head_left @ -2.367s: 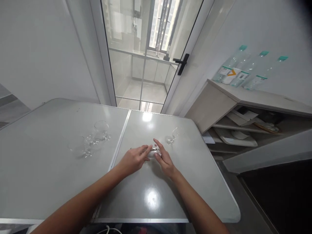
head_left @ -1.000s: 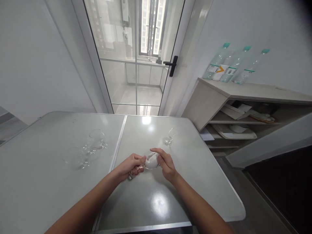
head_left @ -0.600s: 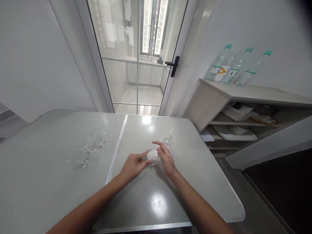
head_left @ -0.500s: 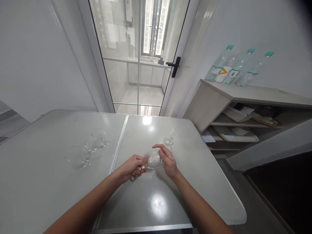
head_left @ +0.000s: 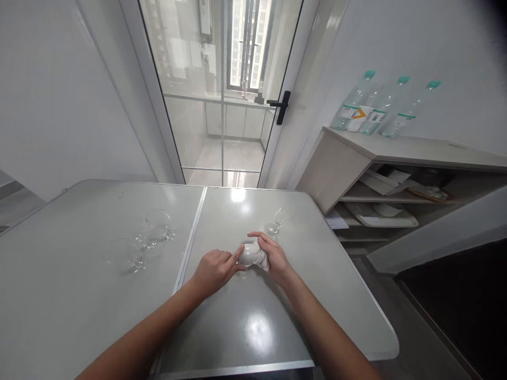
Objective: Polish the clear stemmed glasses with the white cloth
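Note:
Low above the right half of the table, a clear stemmed glass (head_left: 247, 255) lies sideways between my two hands. My left hand (head_left: 217, 270) grips it from the left, thumb and fingers closed round that end and hiding part of it. A white cloth (head_left: 262, 258) is bunched at the glass's right end and seems to reach inside the bowl. My right hand (head_left: 275, 259) is closed on the cloth, with its index finger stretched over the top of the glass. Just beyond it stands another stemmed glass (head_left: 274, 229).
Several clear stemmed glasses (head_left: 148, 243) are grouped on the left half of the table (head_left: 79, 295). A metal seam (head_left: 190, 235) divides the tabletop. At right, plastic bottles (head_left: 390, 126) stand on a shelf unit (head_left: 348, 158). A glass door (head_left: 222, 142) is behind the table.
My left hand has turned, its back now upward and its fingers reaching along the glass. More white cloth shows at the right end, by my right hand. The view has shifted slightly.

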Motion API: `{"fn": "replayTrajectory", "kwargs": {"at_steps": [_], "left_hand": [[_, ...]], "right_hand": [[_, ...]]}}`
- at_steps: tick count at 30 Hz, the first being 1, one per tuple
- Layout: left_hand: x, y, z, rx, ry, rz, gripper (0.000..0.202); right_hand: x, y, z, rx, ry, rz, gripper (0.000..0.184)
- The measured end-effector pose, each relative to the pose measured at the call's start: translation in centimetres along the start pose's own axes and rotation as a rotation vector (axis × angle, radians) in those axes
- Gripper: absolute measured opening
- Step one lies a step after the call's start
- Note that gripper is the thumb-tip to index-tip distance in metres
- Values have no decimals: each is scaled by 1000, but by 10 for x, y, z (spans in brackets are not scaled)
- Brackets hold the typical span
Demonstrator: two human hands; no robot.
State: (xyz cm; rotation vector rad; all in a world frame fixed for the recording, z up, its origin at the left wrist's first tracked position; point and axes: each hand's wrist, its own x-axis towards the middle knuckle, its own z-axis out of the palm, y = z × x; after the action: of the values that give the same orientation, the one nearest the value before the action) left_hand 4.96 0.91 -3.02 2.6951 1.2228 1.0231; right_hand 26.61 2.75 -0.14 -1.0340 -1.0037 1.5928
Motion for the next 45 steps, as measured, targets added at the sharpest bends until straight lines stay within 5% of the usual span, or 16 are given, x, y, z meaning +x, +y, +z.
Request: {"fn": "replayTrajectory", "kwargs": {"at_steps": [3, 6, 10, 12, 16, 19, 22, 25, 27, 29, 32, 35, 41, 45], "left_hand": [[5, 7, -2, -258, -80, -272, 50], [16, 14, -14, -793, -320, -629, 58], [24, 13, -27, -1304, -612, -898, 65], [25, 9, -29, -1330, -609, -966, 67], [23, -2, -26, -1027, -346, -932, 66], [20, -5, -23, -778, -273, -794, 62], [13, -3, -13, -455, -169, -505, 49], [4, -3, -3, -143, -108, -196, 21], [1, -6, -1, 5, -42, -66, 22], [0, -9, -4, 92, 22, 17, 29], [0, -10, -8, 97, 56, 111, 20], [2, -5, -8, 12, -8, 22, 22], [10, 0, -8, -456, -249, -428, 24], [11, -1, -12, -574, -224, -484, 26]], "right_hand": [[-3, -1, 2, -14, -33, -36, 37], [-10, -6, 2, -95, -70, -107, 31], [-16, -9, -5, -345, -42, -406, 29], [-14, -7, -11, -461, 40, -563, 31], [-5, -3, -18, -404, 389, -589, 42], [-2, -3, -16, -397, 432, -575, 58], [-5, -4, -13, -515, 247, -605, 47], [-9, -6, -10, -703, -213, -726, 34], [-9, -8, -8, -802, -462, -814, 29], [-9, -10, -5, -815, -482, -815, 26], [-9, -11, -1, -706, -309, -582, 31], [-9, -11, 0, -611, -256, -434, 39], [-12, -11, -8, -724, -425, -780, 30], [-13, -11, -5, -754, -467, -804, 27]]}}
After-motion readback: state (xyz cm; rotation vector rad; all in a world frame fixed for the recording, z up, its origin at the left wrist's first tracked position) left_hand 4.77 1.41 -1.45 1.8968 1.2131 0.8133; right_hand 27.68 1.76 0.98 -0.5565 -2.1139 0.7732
